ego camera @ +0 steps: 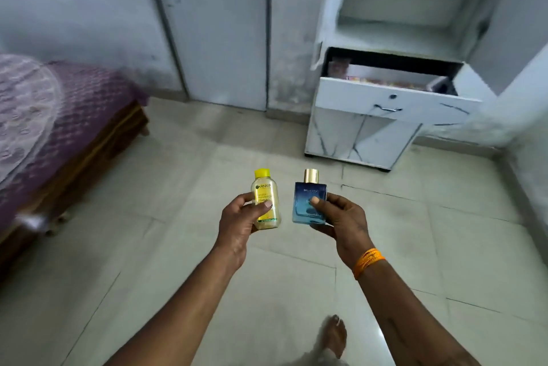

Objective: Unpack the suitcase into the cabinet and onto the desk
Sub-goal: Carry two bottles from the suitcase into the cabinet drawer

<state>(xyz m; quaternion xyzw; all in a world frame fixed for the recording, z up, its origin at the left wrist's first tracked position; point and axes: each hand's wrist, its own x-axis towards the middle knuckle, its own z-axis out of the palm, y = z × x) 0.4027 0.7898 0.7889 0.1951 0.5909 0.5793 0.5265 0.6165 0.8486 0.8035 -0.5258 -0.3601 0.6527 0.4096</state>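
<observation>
The left hand [238, 217] gripped a small, rounded bottle of clear plastic [266, 199], its thumb pressed across the yellow label and the fingers curled behind. The bottle stood upright, filled with a pale yellow liquid and closed by a bright yellow cap. Just beside it, not touching, the right hand [344, 222] held a square, flat-faced perfume bottle [310, 202] of blue glass, darker at the top and lighter toward the base, topped by a short cylindrical gold cap. The thumb lay on its front face and the fingers wrapped underneath. An orange thread band [367, 262] circled the right wrist.

Both bottles were carried in the air above a floor of large, glossy pale tiles [444, 247], where a bare foot [335, 336] showed at the lower edge.

Ahead stood a white cabinet [364, 140] with a marble-like pattern of dark veins on its lower panel. Its drawer [394, 101] was pulled open, with a thin metal handle and a small keyhole on the front; inside lay some colourful flat items, too blurred to name. Above the drawer, an open shelf compartment [409, 10] had plain white walls.

At the left, a bed with a dark wooden frame [98, 146] carried a purple patterned cover [83, 90] and a pale, lacy cloth [20, 104] draped over it.
</observation>
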